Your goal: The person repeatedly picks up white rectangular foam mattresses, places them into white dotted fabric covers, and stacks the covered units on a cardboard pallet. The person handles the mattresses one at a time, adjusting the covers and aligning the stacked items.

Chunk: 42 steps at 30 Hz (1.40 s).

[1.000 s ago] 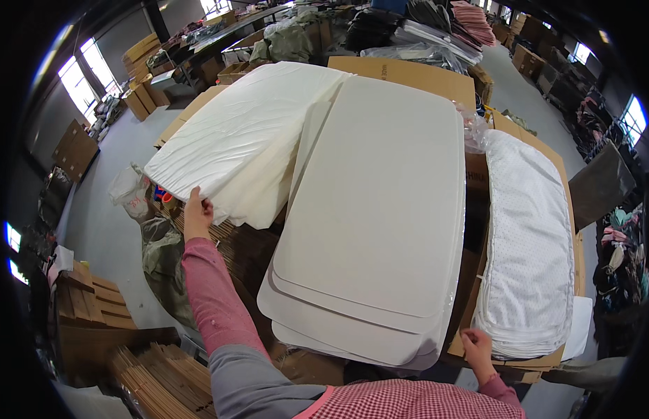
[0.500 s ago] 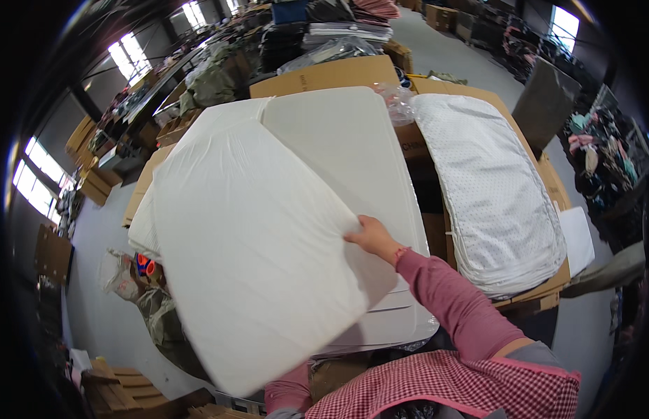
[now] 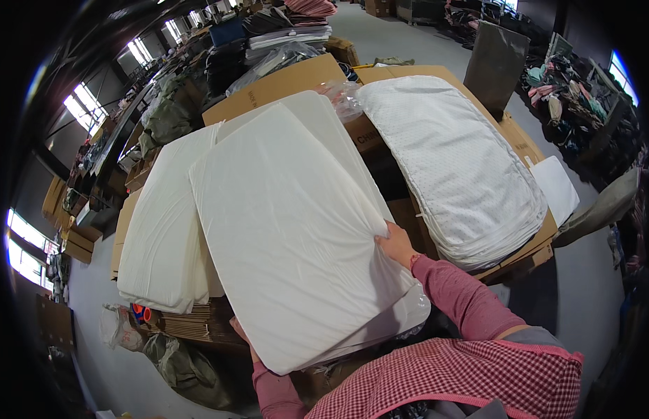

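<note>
A large flat white pad [image 3: 289, 230], covered in thin wrinkled fabric, lies tilted over a stack of flat whitish pads [image 3: 324, 115]. My right hand [image 3: 396, 244] grips its right edge, bunching the cover into creases. Partly hidden behind the pad's lower left edge, my left hand [image 3: 240, 331] holds that side. To the left rests another pile of white covered pads [image 3: 160, 230]. On the right is a pile of white dotted fabric covers [image 3: 457, 167] with rounded corners.
Cardboard boxes [image 3: 275, 87] support the piles. A clear plastic bag [image 3: 340, 98] sits between them at the back. Flattened cardboard [image 3: 192, 328] and a green sack [image 3: 185, 370] lie low on the left. A dark grey board [image 3: 495, 66] stands at right, near heaped textiles [image 3: 576, 98].
The pad in my hands has moved right, off the left pile and onto the middle stack. My left hand has come into sight at its edge. The view has shifted too.
</note>
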Motion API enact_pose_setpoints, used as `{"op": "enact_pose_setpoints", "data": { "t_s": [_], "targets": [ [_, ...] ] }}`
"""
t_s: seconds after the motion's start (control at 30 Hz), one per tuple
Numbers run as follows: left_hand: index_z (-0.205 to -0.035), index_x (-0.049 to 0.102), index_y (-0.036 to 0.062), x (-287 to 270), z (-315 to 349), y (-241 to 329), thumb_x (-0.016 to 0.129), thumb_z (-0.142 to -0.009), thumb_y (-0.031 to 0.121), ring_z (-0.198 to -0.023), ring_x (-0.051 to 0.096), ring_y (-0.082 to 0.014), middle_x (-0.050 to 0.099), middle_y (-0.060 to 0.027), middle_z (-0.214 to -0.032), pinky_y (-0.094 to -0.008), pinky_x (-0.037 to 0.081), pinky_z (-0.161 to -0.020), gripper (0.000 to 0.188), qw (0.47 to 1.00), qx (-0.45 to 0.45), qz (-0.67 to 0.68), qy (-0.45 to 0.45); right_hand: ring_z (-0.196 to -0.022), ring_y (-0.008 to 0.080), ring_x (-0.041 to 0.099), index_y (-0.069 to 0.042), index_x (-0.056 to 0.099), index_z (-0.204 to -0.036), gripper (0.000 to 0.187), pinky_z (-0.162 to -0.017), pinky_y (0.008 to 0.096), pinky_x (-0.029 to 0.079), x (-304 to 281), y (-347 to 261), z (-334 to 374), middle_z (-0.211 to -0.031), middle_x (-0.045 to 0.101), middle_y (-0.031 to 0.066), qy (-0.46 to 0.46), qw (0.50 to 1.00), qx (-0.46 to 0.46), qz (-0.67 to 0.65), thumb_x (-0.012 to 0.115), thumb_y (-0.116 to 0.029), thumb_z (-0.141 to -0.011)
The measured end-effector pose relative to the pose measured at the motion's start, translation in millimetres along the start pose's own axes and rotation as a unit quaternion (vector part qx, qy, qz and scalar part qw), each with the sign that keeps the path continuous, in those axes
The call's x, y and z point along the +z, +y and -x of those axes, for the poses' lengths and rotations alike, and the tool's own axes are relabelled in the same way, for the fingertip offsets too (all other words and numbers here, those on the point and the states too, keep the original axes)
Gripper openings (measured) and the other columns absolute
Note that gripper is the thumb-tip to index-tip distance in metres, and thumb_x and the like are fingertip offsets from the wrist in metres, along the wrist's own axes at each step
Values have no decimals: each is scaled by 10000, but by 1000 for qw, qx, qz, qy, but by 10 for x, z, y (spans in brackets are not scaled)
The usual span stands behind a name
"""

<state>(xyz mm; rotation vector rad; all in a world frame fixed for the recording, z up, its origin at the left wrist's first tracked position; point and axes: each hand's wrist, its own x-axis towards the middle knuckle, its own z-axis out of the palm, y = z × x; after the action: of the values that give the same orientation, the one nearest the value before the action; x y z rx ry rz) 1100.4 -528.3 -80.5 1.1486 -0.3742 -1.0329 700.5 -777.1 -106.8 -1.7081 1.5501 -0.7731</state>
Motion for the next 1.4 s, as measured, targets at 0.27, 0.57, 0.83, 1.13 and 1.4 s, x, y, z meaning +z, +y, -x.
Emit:
{"op": "enact_pose_setpoints", "data": {
  "t_s": [0.27,0.57,0.83,1.13,1.4],
  "targets": [
    [-1100,536,-22,205,476,207,531,-942,76,-901,666,-230,649,-130,-1029,-359,574,-767,187,997,-21,-25,74,-1009,350,638,46,580,-1163,522,-884,383,486,-704,-123,-89,-1106,651,241,-10,989,125,-82,747,-290,-800],
    [-1335,445,-71,1174,954,-373,444,-928,639,-1247,513,-322,557,-175,-1321,-453,385,-1075,818,964,-146,198,-99,-858,337,663,2,698,-974,637,-781,409,499,-2376,-576,-194,-886,698,177,129,991,19,5,634,-614,-826],
    [-1257,569,97,3942,466,-1083,685,-828,531,-1105,592,-268,634,-56,-1185,-434,477,-976,621,933,-175,204,-238,-732,53,485,-10,681,-1072,495,-626,248,412,-6072,239,533,-803,582,-46,173,966,-172,87,737,-448,-849],
    [-1106,624,56,5860,3240,-2590,720,-761,191,-949,636,-248,667,-85,-1056,-429,513,-922,382,803,-500,57,-319,-868,126,604,40,600,-1222,622,-800,276,481,-8407,1447,1869,-1020,659,27,85,971,103,-197,501,-522,-975],
    [-1098,663,43,5579,1969,-3059,695,-779,165,-1041,614,-315,653,-166,-1093,-392,477,-919,343,732,62,-564,-378,-1157,195,552,101,530,-1307,771,-1003,266,391,-7900,3197,3194,-1259,610,146,292,893,343,-19,512,-577,-941]
  ]
}}
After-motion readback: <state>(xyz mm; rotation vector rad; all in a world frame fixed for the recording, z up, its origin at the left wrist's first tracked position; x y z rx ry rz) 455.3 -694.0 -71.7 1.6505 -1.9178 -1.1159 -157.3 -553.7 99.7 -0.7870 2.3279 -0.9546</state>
